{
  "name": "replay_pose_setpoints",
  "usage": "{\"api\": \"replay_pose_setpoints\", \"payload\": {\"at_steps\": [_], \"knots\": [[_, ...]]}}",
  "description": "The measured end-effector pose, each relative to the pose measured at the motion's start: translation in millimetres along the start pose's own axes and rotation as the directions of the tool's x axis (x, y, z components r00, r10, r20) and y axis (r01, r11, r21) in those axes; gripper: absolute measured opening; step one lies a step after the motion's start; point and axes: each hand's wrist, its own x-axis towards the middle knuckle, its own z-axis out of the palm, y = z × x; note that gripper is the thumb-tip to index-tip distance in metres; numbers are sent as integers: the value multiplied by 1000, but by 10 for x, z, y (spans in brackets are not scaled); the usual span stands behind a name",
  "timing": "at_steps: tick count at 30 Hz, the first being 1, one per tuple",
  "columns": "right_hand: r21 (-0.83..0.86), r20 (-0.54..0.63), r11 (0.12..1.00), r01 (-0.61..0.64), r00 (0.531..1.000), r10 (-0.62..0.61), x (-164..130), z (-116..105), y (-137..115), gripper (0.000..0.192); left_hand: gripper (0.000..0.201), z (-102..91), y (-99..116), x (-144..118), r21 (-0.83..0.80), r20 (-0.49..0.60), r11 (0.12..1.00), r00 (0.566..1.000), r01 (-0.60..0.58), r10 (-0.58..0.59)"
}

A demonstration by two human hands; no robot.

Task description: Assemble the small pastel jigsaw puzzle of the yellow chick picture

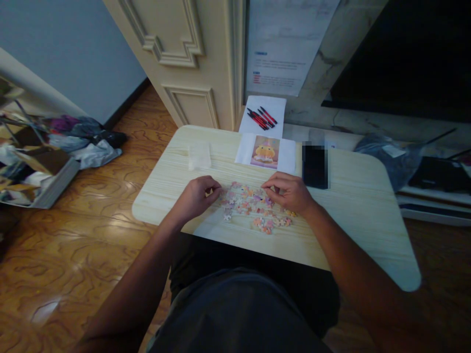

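Several small pink, orange and white puzzle pieces [253, 206] lie scattered on a pale wooden table [353, 215]. My left hand [198, 195] rests at the pile's left edge, fingers curled onto the pieces. My right hand [289, 191] sits over the pile's upper right, fingertips pinched together at the pieces; whether a piece is between them cannot be seen. A printed picture of an orange cartoon figure [265, 152] lies on white paper just beyond the pile.
A dark phone [315, 166] lies right of the picture. A clear plastic bag [199, 156] lies at the left. Red and black pens [262, 117] rest on paper behind. Clutter [47, 147] sits on the floor at left, bags [393, 157] at right.
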Motion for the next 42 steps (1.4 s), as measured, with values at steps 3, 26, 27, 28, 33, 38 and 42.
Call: {"api": "replay_pose_setpoints", "payload": {"at_steps": [3, 26, 27, 28, 33, 38, 42], "knots": [[10, 74, 998, 64, 995, -65, 50, 86, -118, 13, 18, -13, -86, -87, -62, 13, 991, 993, 120, -119], [-177, 330, 976, 125, 942, -61, 134, 334, -307, 9, 6, 206, 251, -117, 170, 76, 978, 991, -123, 111], [-183, 334, 975, 126, 941, -59, 136, 336, -314, 9, 9, 233, 279, -106, 206, 89, 970, 990, -126, 110], [-191, 338, 973, 128, 939, -57, 137, 338, -323, 9, 12, 257, 301, -93, 241, 103, 962, 989, -129, 107], [-297, 346, 943, 149, 937, -39, 137, 330, -386, 13, 19, 317, 361, -49, 349, 151, 929, 986, -124, 75], [-346, 337, 924, 160, 941, -37, 135, 333, -398, 18, 26, 307, 385, -17, 316, 140, 946, 990, -71, 27], [-267, 267, 963, 47, 963, 27, 143, 372, -345, 21, 20, 297, 367, 34, 191, 129, 979, 987, 69, -95]]}}
